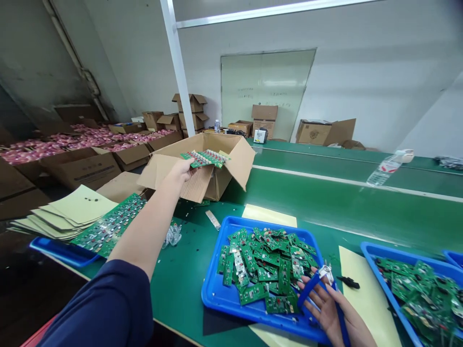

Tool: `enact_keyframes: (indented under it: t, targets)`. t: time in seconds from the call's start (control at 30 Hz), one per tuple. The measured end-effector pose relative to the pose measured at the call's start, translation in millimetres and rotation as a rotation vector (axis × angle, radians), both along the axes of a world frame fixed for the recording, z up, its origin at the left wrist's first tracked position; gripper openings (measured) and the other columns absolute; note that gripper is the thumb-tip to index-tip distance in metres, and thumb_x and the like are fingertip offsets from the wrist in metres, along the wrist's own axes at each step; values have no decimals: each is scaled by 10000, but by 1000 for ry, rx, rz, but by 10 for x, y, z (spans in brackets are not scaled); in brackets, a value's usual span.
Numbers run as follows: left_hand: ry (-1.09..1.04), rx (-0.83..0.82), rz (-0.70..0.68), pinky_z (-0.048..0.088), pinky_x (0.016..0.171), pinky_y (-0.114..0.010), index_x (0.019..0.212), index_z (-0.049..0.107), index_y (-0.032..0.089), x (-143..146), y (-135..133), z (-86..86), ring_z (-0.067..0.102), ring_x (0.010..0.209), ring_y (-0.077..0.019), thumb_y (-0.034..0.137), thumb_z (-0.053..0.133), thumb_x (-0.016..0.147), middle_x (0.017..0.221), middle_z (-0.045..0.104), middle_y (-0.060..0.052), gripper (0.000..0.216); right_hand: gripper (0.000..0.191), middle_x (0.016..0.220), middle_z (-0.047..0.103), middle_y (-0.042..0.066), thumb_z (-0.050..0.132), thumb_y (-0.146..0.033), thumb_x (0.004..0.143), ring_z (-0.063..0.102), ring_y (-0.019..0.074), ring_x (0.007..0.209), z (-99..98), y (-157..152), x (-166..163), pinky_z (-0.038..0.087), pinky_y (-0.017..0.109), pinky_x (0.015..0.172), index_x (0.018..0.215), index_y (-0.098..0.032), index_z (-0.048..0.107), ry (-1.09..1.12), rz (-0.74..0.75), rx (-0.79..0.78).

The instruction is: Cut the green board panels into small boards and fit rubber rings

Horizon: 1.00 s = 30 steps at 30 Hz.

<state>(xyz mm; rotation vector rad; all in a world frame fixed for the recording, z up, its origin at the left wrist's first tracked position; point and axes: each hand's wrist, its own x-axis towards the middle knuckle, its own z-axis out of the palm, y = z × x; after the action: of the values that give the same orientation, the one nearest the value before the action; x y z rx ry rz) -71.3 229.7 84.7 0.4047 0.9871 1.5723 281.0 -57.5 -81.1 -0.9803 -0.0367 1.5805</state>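
My left hand (184,169) is stretched forward over an open cardboard box (217,185), its fingers closed on the edge of a green circuit board panel (206,158) covered in small parts. In my right hand (329,303) rests a pair of blue-handled cutting pliers (325,273), jaws pointing up and away. That hand is at the right front corner of a blue tray (217,289), which holds a heap of small separate circuit boards (267,260). Left of my forearm, a large circuit board panel (112,224) lies beside stacked yellow sheets (75,207).
A second blue tray (376,270) of circuit boards stands at the right. A plastic bottle (388,168) sits farther back on the green table (311,193). A black clip-like object (349,282) lies on yellow paper. A white metal post (177,62) rises behind the box.
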Motion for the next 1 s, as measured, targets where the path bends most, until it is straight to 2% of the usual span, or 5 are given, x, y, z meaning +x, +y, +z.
enact_keyframes:
  t: [0.13,0.23,0.57,0.8,1.0]
  targets:
    - [-175,61,-66,523,564,-230,1066,559,120,-17,-168,101,604,664,-101,245,506,895,906,626,-47,219,594,929,719,73,721,-316,595,688,253,818,37,18,10,563,392,697,1154,-238,537,17,-23,-18]
    - [-321,156,-145,359,339,-64,987,570,70,53,-488,61,464,362,-2,186,385,946,582,571,20,223,459,917,717,81,635,-400,651,678,265,833,42,24,15,529,483,769,1079,-243,584,95,-9,-61]
    - [-745,295,-286,267,245,-24,972,566,196,684,-1891,-926,411,216,-14,36,311,929,395,482,111,304,346,967,697,66,515,-471,762,645,242,885,109,-41,-208,439,539,890,1044,-296,612,144,100,-67]
    - [-731,202,-551,206,226,-61,822,504,232,750,-2312,-1472,236,159,-9,23,388,889,369,450,123,248,442,932,691,81,531,-498,756,635,262,927,215,-165,-362,444,492,889,1138,-280,582,156,201,9]
    - [-580,114,-603,159,208,-69,751,495,220,717,-2515,-1752,182,137,-15,25,438,862,316,392,133,232,415,879,691,95,546,-483,781,649,229,807,249,-222,-547,471,413,805,1105,-228,599,222,342,82]
